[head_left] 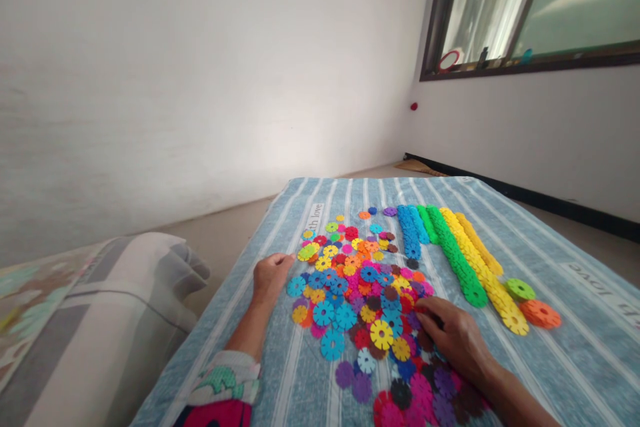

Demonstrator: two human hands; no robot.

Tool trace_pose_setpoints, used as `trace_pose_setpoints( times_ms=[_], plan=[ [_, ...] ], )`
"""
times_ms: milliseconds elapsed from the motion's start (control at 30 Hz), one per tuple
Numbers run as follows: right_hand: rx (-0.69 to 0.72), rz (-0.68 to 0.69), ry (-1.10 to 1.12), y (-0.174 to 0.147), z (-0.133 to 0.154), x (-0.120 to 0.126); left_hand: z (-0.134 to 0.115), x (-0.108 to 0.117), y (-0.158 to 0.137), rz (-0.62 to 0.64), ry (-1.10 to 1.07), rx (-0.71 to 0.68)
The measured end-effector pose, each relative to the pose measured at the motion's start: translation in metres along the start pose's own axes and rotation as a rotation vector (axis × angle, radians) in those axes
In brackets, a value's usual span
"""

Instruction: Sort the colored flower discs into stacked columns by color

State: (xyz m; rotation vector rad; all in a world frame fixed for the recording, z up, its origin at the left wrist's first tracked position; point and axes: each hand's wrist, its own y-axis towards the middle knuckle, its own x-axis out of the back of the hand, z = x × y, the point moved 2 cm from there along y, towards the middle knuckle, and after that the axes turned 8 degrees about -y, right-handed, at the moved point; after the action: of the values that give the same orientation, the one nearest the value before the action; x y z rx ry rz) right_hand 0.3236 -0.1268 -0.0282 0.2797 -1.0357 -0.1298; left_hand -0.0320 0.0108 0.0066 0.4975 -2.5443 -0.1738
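Many discs (364, 310) separate left hand (270, 276) from right hand (454, 335); cannot tell whether fingers (434, 307) grip

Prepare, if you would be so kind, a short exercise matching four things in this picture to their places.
Column one
1. Left hand
2. Right hand
3. Long green row
4. Red-rimmed round object

Column two
A. Between the blue rows and the yellow rows
B. At the right side of the loose disc pile
C. At the window ledge
D. At the left edge of the loose disc pile

Right pairs: 1-D, 2-B, 3-A, 4-C.
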Motion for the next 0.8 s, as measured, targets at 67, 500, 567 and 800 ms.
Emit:
trace_pose_setpoints(
  times_ms=[67,500,567,800],
  plan=[
    [0.001,-0.001,0.002,0.000,0.000,-0.001,0.000,0.000,0.000,0.001,0.002,0.000],
    [0.001,-0.011,0.020,0.000,-0.001,-0.004,-0.001,0.001,0.000,0.000,0.022,-0.013],
    [-0.005,-0.016,0.011,0.001,0.001,-0.003,-0.002,0.001,0.001,0.000,0.028,-0.007],
    [0.000,0.067,0.005,0.004,0.008,0.001,-0.001,0.001,0.003,0.014,0.052,-0.008]
  ],
)
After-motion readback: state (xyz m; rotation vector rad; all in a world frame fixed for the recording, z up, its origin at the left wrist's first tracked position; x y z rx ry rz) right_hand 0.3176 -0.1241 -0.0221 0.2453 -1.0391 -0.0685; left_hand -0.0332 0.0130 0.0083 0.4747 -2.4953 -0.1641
